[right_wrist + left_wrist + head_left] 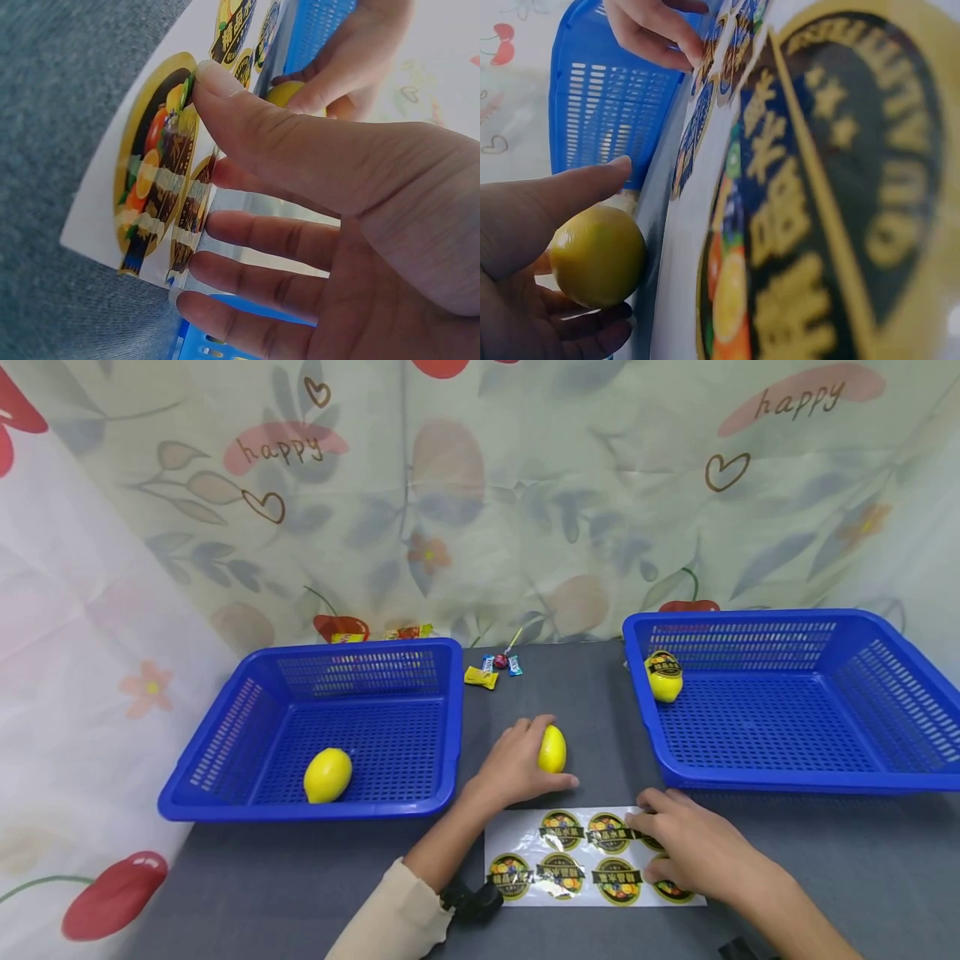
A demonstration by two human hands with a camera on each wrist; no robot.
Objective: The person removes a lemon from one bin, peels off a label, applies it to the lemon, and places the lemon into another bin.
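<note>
Indeed, I see one lemon [554,750] between thumb and fingers of the left hand [516,766], its grip wide.

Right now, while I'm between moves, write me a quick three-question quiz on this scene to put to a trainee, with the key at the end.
1. Which hand holds a lemon?
2. True or false: the lemon inside the right-hand basket shows a dark label.
3. In the head view, what is the right hand over?
A) the wrapped candies
B) the sticker sheet
C) the left-hand basket

Key:
1. The left hand.
2. True; the dark label shows on its upper part.
3. B; the hand covers part of the sheet's right end.
</note>
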